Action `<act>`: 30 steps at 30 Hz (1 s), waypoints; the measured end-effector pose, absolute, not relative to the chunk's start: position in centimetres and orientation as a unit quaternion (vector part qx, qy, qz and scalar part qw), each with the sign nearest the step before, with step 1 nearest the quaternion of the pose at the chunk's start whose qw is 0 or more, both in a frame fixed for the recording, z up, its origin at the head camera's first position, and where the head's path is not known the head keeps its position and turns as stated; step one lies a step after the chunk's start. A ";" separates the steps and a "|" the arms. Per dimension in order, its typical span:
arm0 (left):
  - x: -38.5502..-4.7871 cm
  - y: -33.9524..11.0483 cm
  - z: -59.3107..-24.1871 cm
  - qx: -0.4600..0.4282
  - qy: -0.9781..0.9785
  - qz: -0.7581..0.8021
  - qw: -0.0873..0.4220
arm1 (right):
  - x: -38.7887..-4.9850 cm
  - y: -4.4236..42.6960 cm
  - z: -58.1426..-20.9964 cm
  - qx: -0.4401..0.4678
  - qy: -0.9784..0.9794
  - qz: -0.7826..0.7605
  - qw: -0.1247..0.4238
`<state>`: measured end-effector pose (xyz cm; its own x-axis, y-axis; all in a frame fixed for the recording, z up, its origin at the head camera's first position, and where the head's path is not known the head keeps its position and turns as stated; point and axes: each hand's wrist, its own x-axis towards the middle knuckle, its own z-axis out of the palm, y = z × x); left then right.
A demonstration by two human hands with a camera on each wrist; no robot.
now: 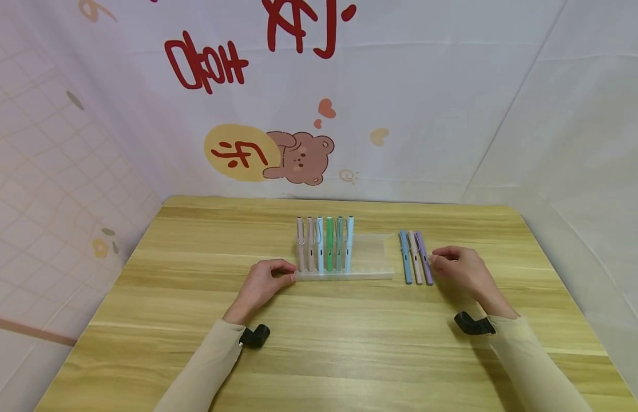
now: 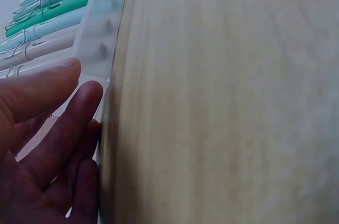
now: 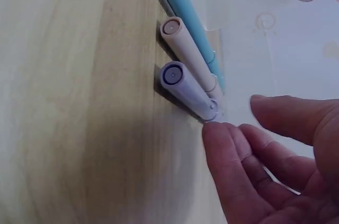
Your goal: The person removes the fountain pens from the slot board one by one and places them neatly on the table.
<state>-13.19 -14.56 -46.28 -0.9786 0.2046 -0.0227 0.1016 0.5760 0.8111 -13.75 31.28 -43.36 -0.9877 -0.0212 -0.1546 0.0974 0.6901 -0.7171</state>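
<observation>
A clear plastic pen rack [image 1: 370, 275] stands on the table, with several pens upright in its left part, among them a green pen [image 1: 329, 243] and a pale blue pen [image 1: 349, 243]. My left hand [image 1: 262, 284] holds the rack's left end with thumb and fingertips, seen close in the left wrist view. To the right of the rack lie a blue pen [image 1: 405, 257], a pale pink pen [image 1: 415, 257] and a purple pen [image 3: 188, 91], side by side. My right hand [image 1: 460, 269] is beside the purple pen, thumb and fingers apart, with nothing between them.
The wood-grain table [image 1: 349, 355] meets a white printed cloth [image 1: 427, 114] at its back edge. Cloth also hangs on the left and right sides. A black strap mount sits on each wrist.
</observation>
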 end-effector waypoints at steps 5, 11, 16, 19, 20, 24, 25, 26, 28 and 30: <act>-13.1 -14.6 -46.2 0.082 0.884 0.456 0.063 | -13.2 30.7 -42.7 0.000 0.915 -0.400 0.048; -13.1 -14.6 -46.1 0.084 0.883 0.459 0.060 | -12.7 29.5 -42.2 -0.013 0.900 -0.435 0.011; -13.1 -14.6 -46.1 0.079 0.882 0.460 0.064 | -12.3 28.0 -42.1 -0.028 0.881 -0.471 -0.023; -13.1 -14.6 -46.1 0.079 0.882 0.459 0.062 | -12.1 27.1 -42.2 -0.035 0.872 -0.488 -0.032; -13.1 -14.5 -46.1 0.078 0.883 0.459 0.062 | -12.1 26.8 -42.2 -0.039 0.869 -0.492 -0.034; -13.2 -14.5 -46.1 0.078 0.883 0.459 0.058 | -11.9 25.6 -42.3 -0.055 0.855 -0.515 -0.034; -13.2 -14.5 -46.1 0.079 0.883 0.459 0.057 | -11.8 25.3 -42.3 -0.058 0.852 -0.520 -0.034; -13.1 -14.5 -46.1 0.080 0.883 0.459 0.056 | -11.8 25.1 -42.3 -0.063 0.849 -0.524 -0.034; -13.1 -14.5 -46.1 0.082 0.882 0.460 0.055 | -11.7 24.5 -42.3 -0.071 0.844 -0.530 -0.034; -13.1 -14.5 -46.1 0.084 0.881 0.462 0.055 | -11.7 23.9 -42.3 -0.081 0.839 -0.536 -0.033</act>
